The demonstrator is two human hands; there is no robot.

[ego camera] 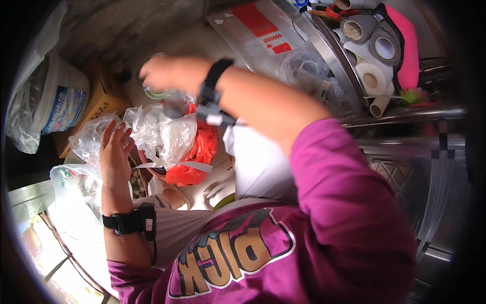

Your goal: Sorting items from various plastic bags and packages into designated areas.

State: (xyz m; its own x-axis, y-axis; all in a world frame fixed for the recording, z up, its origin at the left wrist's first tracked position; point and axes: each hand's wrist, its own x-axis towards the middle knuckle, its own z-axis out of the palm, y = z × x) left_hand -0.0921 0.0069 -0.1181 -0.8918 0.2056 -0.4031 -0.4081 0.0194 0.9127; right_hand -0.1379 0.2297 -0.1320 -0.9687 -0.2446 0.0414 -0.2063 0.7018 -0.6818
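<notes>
My left hand [115,152] is raised beside clear plastic bags [89,138], its fingers apart and nothing seen in them. My right hand [167,74] is blurred and stretched across to the far left. It is over a round clear rim [141,72] with a pale green round edge [155,95] just below it. Whether the fingers grip this round thing cannot be made out. In front of me is a crumpled clear plastic bag [176,133] over a red plastic bag [203,152]. Both hide most of a round container beneath.
A white plastic bucket [62,79] and a cardboard box [102,100] stand at the left. At the upper right, several rolls [383,45] lie by a metal rail [330,53]. A flat clear plastic package [243,34] with red print leans at the back.
</notes>
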